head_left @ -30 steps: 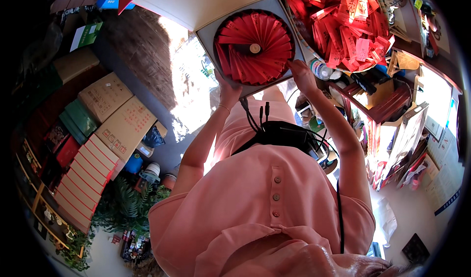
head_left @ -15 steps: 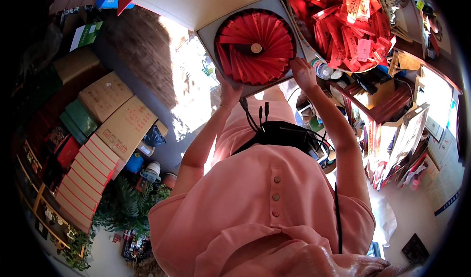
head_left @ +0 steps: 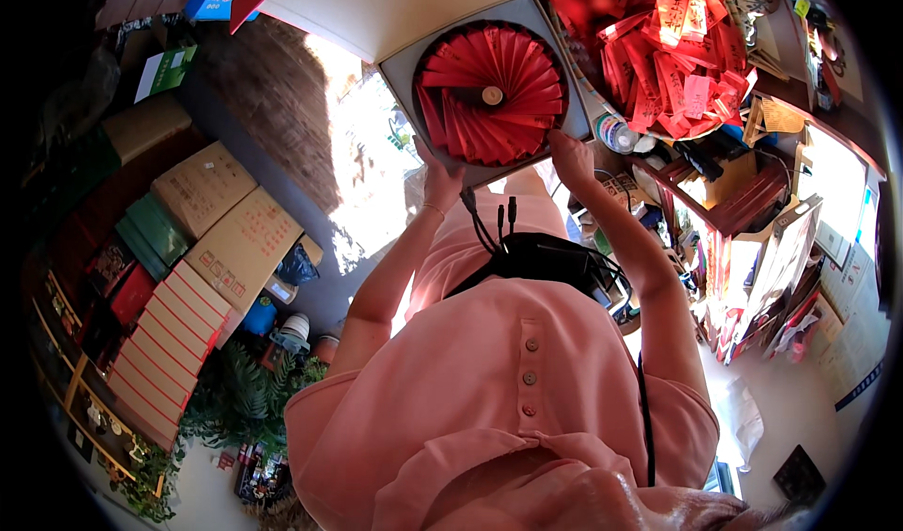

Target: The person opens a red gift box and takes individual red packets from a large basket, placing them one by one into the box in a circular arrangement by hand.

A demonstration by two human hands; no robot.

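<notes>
Before me is an open box (head_left: 400,75) with a pale square tray and a round well. Inside it, red packets (head_left: 499,51) fan out in a ring around a small tan disc (head_left: 492,95), with a dark gap left of the disc. My left hand (head_left: 440,181) grips the box at its near left corner, thumb up along the side. My right hand (head_left: 572,162) is at the near right, its fingers closed at the rim of the well against the outer ends of the packets. Whatever those fingertips pinch is too small to make out.
To the right of the box, a round basket (head_left: 649,51) is heaped with loose red packets. A clear jar (head_left: 616,136) stands by its near edge. The box's raised lid (head_left: 376,4) leans away at the back. Cartons (head_left: 235,235) are stacked on the left.
My right hand has shifted slightly left and nearer along the rim of the well. My left hand stays on the box corner.
</notes>
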